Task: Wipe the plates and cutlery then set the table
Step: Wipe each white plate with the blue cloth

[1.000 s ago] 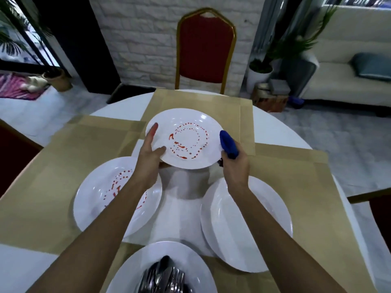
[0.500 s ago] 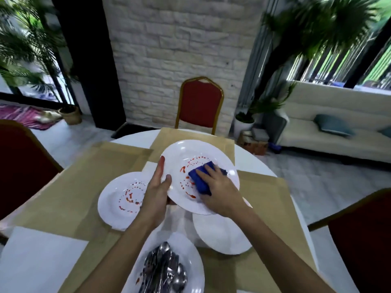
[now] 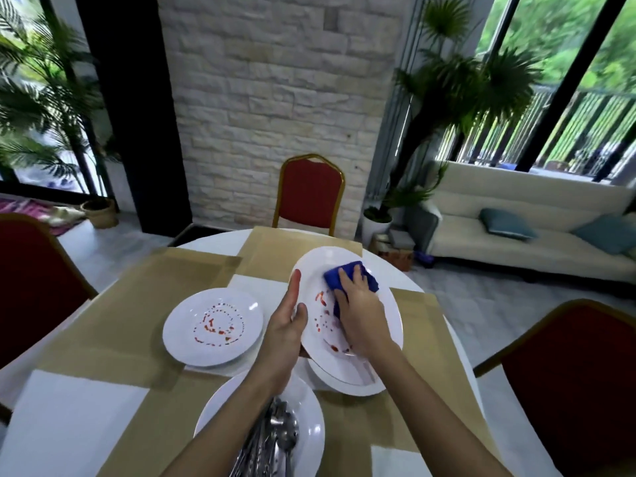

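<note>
My left hand (image 3: 288, 325) grips the left rim of a white plate (image 3: 387, 315) smeared with red sauce, holding it tilted above the table. My right hand (image 3: 358, 304) presses a blue cloth (image 3: 347, 275) onto the plate's face, fingers spread over the cloth. A second sauce-stained plate (image 3: 213, 327) lies to the left on the table. A clean white plate (image 3: 347, 382) lies under the held one, mostly hidden. Nearest me, another white plate (image 3: 309, 432) carries a heap of steel cutlery (image 3: 275, 438).
The round white table (image 3: 69, 421) is covered with tan paper mats (image 3: 130, 304). Red chairs stand at the far side (image 3: 311, 196), at the left (image 3: 31, 280) and at the right (image 3: 578, 380). A sofa (image 3: 516, 232) and potted plants stand behind.
The plate was lifted and tilted up by my left hand. My right hand brought the blue cloth onto it and slid it toward the upper part; some sauce is smeared away.
</note>
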`<state>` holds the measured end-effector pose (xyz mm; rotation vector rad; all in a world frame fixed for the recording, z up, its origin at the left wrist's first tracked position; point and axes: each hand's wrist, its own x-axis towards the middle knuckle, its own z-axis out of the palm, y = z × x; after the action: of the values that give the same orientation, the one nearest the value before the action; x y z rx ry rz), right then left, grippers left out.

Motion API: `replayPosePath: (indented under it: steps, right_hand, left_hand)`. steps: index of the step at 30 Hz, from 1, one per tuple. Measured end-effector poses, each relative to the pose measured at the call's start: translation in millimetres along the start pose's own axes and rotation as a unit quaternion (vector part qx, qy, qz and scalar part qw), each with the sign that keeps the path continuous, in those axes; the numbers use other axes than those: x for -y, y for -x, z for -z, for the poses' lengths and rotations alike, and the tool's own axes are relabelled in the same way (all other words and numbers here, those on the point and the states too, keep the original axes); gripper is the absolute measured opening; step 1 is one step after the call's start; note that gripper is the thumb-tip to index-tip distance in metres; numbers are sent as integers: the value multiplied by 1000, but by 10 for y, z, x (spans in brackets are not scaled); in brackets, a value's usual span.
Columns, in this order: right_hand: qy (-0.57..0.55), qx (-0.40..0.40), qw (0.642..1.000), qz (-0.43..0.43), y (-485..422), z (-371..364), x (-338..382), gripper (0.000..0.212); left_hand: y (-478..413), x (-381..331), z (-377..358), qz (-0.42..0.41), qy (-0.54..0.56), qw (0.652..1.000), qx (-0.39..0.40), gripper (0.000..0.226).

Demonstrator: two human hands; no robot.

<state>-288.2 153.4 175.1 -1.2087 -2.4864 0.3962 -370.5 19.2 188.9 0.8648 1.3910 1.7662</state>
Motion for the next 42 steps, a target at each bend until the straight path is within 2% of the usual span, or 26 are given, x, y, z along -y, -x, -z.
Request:
replayPosePath:
  steps: [3,6,8,10,11,13,15,16,18,20,23,25,26,28,29,32,35,38,39,41,42]
  right_hand:
    - [-5,26,988,150,151,121,85,47]
    - [-57,80,968,230,439,160,-1,44]
    - [-39,111,967,227,465,185,-192,45]
    - [17,110,978,175,299,224,-354,48]
    - [49,90,985,136,204,251,-391,50]
    - [38,-8,995,94,97,253,-343,49]
    - [-19,-79,987,135,163,203,-147,47]
    - [-37,-75,981,178,254,184,-57,45]
    - [-49,-30,961,272,447,145,-24,44]
    - [-50,29,951,303,533,157,-193,41]
    - [-19,22,973,230,340,214,-473,38]
    - [5,-7,990,139,163,243,-418,43]
    - [8,-36,992,120,118,244,-311,45]
    - [-18,-77,985,156,141,189,-38,47]
    - [-35,-72,977,196,208,146,72,47]
    - [-81,11,952,294,506,75,1,44]
    - [-44,69,964,253,405,115,-365,41]
    - [27,8,992,123,110,108,-403,44]
    - [20,-31,993,112,64,87,-317,45]
    - [-22,-81,985,153,99,38,-76,46]
    - [-43,-80,977,192,176,33,16,46]
  left_hand:
    - [-23,-76,61,-10,-5,1000,-2,49]
    - [-77,-159,193,-23,2,999,-44,49]
    - [-61,-206,265,-41,-3,998,-57,49]
    - [-27,-205,278,-51,-3,998,-42,49]
    - [-11,-182,246,-46,-4,999,-26,49]
    - [24,-157,131,-36,-11,999,16,50]
    - [19,-159,61,-40,-10,998,48,48]
    - [-1,-170,67,-44,-3,998,49,48]
    - [-39,-219,150,-47,10,999,24,48]
    - [-69,-256,282,-48,10,999,-19,48]
    - [-45,-255,370,-48,-17,998,-36,50]
    - [-10,-221,284,-42,-23,999,-5,49]
    - [-5,-197,229,-39,-23,999,14,49]
    - [-34,-171,139,-31,-24,998,38,49]
    - [-57,-186,148,-31,-19,999,35,50]
    - [-145,-264,309,-37,1,999,-11,50]
    - [-145,-297,459,-48,-2,998,-39,49]
    - [-103,-148,365,-39,-28,999,4,48]
    - [-90,-103,298,-31,-28,999,17,48]
    - [-84,-66,199,-20,-22,999,37,48]
    - [-97,-73,190,-21,-16,999,35,49]
